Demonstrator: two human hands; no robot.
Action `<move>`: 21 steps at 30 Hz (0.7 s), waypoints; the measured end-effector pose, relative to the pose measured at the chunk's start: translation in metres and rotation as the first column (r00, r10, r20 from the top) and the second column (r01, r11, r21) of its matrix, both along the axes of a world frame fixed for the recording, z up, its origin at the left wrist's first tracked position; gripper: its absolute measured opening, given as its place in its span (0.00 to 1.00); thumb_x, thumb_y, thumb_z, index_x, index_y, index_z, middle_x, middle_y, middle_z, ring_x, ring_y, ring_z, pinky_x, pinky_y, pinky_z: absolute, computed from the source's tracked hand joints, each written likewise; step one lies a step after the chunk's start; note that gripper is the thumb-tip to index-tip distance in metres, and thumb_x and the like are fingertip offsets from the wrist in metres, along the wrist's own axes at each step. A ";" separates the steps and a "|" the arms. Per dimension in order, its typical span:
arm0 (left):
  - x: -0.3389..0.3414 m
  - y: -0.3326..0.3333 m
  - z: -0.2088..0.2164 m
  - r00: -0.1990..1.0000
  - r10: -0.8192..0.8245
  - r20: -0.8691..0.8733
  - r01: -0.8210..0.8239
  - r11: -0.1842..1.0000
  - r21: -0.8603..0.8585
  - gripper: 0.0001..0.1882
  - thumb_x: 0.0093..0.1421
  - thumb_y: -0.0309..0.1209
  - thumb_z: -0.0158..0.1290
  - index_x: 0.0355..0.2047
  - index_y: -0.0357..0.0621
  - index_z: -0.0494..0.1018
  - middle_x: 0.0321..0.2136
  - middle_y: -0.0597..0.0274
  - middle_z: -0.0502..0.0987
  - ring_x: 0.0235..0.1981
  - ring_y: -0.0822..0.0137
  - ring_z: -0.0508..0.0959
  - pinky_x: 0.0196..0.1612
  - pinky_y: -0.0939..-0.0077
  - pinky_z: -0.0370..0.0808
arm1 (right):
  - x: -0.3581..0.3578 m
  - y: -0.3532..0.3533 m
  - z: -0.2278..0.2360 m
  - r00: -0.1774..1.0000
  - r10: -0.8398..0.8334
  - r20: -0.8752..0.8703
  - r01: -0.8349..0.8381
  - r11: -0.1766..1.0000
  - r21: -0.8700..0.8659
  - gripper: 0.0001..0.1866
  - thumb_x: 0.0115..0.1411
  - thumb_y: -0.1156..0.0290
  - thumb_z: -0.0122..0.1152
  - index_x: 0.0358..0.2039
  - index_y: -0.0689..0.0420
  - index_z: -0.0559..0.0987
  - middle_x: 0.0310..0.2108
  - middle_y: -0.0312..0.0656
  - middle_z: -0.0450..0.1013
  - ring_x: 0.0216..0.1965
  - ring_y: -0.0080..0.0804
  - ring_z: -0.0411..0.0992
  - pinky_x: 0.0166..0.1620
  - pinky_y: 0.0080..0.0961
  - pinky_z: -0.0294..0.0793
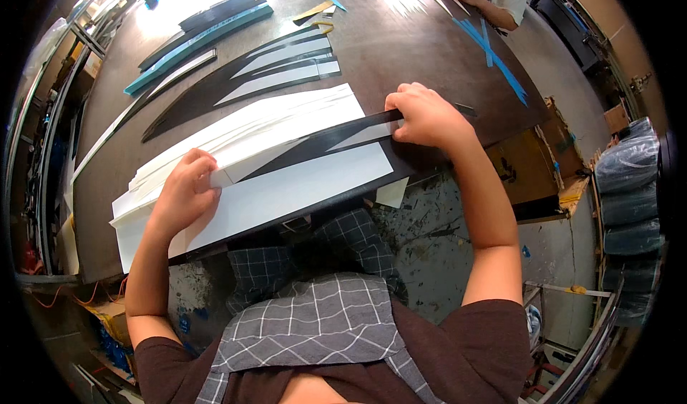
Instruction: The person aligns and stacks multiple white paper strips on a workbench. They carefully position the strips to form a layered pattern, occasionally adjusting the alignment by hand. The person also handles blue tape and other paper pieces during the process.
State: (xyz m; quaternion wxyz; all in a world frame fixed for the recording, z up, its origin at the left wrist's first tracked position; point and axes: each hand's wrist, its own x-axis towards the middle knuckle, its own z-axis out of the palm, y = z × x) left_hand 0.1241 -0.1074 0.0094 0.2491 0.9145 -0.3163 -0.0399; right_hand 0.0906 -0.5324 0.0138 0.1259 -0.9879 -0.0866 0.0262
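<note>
Left hand pinching pale part of long strip, right hand gripping its dark end, along counter's near edge. White sheet lying just beside. Strip seemingly being lined up; next move probably calling for steady hold.

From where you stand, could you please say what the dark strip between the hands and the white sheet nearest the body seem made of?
The dark strip may be satin-looking coated card or plastic: smooth face, crisp edges. The white sheet looks like matte paper or card: even surface, no strong glare.
</note>
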 end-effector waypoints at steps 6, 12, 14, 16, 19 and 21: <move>0.002 -0.013 0.020 0.982 0.104 -0.155 -0.079 0.984 0.158 0.23 0.45 0.22 0.58 0.44 0.42 0.72 0.43 0.54 0.74 0.44 0.53 0.76 0.50 0.65 0.74 | 0.013 0.011 0.025 0.974 -0.015 -0.224 -0.007 0.995 -0.098 0.15 0.48 0.72 0.69 0.38 0.58 0.81 0.43 0.45 0.75 0.53 0.46 0.70 0.55 0.36 0.71; 0.007 -0.005 0.011 0.993 -0.032 0.116 0.008 0.980 0.201 0.20 0.45 0.22 0.58 0.42 0.41 0.72 0.38 0.52 0.75 0.40 0.55 0.77 0.46 0.64 0.74 | -0.012 0.005 0.009 0.999 0.020 0.051 -0.018 0.998 -0.057 0.11 0.47 0.70 0.70 0.33 0.55 0.82 0.46 0.44 0.76 0.55 0.43 0.70 0.58 0.37 0.66; 0.004 -0.002 0.007 0.990 0.107 -0.091 -0.092 0.984 0.149 0.18 0.46 0.21 0.58 0.40 0.41 0.71 0.35 0.52 0.75 0.39 0.55 0.77 0.43 0.63 0.74 | -0.028 0.000 0.000 0.986 -0.001 0.165 -0.006 0.999 0.043 0.11 0.47 0.70 0.71 0.33 0.55 0.82 0.47 0.44 0.76 0.56 0.42 0.70 0.60 0.37 0.64; -0.006 -0.009 0.008 0.980 0.155 -0.125 -0.142 0.984 0.106 0.17 0.46 0.19 0.57 0.39 0.41 0.71 0.33 0.52 0.75 0.37 0.55 0.77 0.41 0.63 0.74 | -0.047 -0.009 -0.013 0.902 -0.145 0.406 0.117 0.989 0.091 0.13 0.46 0.69 0.72 0.33 0.55 0.82 0.48 0.43 0.75 0.57 0.41 0.69 0.62 0.39 0.62; -0.005 -0.003 -0.004 0.993 0.108 -0.043 -0.108 0.994 0.018 0.14 0.48 0.19 0.55 0.37 0.39 0.71 0.32 0.51 0.75 0.35 0.52 0.77 0.38 0.64 0.74 | -0.048 -0.010 -0.037 0.799 -0.413 0.437 0.214 0.874 0.437 0.15 0.47 0.72 0.70 0.38 0.56 0.80 0.51 0.43 0.74 0.56 0.40 0.72 0.60 0.37 0.67; -0.004 0.005 -0.011 0.997 0.051 0.050 -0.051 0.999 -0.006 0.14 0.48 0.19 0.56 0.37 0.39 0.71 0.33 0.51 0.76 0.37 0.51 0.77 0.39 0.62 0.74 | -0.044 -0.003 -0.045 0.863 -0.463 0.202 0.156 0.624 0.765 0.16 0.48 0.75 0.68 0.40 0.57 0.80 0.50 0.42 0.75 0.52 0.39 0.74 0.56 0.34 0.71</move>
